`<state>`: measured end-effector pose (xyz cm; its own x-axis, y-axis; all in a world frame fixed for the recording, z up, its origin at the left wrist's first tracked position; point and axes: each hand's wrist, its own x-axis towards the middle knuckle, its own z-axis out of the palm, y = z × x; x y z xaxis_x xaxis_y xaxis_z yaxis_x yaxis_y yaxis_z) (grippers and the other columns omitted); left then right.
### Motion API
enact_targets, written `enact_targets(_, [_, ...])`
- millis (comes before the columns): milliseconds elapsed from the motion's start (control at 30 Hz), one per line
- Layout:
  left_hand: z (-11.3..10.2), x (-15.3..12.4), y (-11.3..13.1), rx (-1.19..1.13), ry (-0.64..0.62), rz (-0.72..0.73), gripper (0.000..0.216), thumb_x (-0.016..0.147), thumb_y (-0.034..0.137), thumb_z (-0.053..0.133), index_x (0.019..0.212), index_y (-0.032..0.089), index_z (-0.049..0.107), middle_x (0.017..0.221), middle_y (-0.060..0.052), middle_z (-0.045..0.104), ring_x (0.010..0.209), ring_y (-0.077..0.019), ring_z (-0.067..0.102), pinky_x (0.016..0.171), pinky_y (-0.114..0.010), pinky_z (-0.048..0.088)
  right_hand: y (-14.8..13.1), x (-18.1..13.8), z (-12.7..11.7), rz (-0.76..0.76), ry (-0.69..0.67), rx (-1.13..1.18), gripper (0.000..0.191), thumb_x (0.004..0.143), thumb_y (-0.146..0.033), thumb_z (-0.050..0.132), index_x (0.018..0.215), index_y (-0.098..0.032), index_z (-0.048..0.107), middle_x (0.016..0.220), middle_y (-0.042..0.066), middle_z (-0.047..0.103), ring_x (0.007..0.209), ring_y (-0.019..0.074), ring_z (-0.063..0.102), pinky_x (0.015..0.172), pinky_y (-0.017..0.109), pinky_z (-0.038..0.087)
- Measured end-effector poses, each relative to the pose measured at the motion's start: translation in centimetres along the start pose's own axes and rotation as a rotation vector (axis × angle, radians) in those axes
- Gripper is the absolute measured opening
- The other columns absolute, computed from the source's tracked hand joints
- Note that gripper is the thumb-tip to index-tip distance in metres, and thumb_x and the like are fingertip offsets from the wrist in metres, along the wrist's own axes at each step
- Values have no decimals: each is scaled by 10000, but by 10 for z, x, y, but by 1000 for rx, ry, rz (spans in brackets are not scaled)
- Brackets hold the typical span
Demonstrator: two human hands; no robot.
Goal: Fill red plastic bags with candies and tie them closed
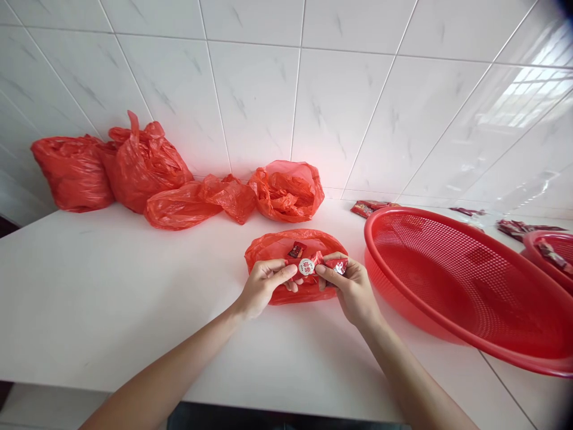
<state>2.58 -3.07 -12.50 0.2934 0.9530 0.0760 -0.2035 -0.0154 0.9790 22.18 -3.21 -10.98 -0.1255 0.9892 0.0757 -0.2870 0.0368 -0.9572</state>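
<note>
Between my two hands, over an open red plastic bag (264,243), is a red wrapped candy (306,266) with a round white label. My left hand (265,282) pinches its left end between thumb and fingers. The thumb of my right hand (353,291) presses at its right end, and those fingers also grip a second red wrapped candy (336,265) with white print. Inside the bag, just behind the hands, lies a dark red wrapped candy (296,249). The rest of the bag's contents is mostly hidden by my hands.
A large red plastic basket (421,286) stands to the right, with a smaller red basket (537,257) beyond it. Red packets (371,207) lie near the wall. Tied red bags (143,161), a flattened red bag (188,203) and an open red bag (289,191) line the tiled wall.
</note>
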Motion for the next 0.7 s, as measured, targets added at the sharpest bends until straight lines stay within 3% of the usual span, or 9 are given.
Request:
enact_targets(300, [6, -2, 11, 90, 40, 15, 277, 904, 394, 653, 833, 139, 734, 775, -35, 703, 752, -160, 683, 740, -278, 533, -3, -1, 0, -31, 27, -145, 253, 782, -361, 801, 928, -179, 702, 612, -13, 641, 583, 121, 552, 627, 278, 441])
enact_targets(500, [7, -4, 13, 113, 5, 25, 280, 913, 387, 642, 824, 139, 736, 685, -31, 682, 787, -178, 695, 710, -262, 532, -1, 2, -2, -8, 20, -74, 233, 747, -323, 832, 880, -173, 713, 605, -13, 643, 567, 120, 561, 617, 279, 454])
enact_targets(700, [5, -2, 12, 122, -8, 28, 278, 907, 382, 651, 802, 136, 728, 747, -51, 725, 642, -128, 646, 666, -260, 528, -4, 4, -2, 46, -9, 23, 200, 725, -293, 844, 758, -173, 687, 579, -27, 615, 539, 95, 523, 579, 247, 421])
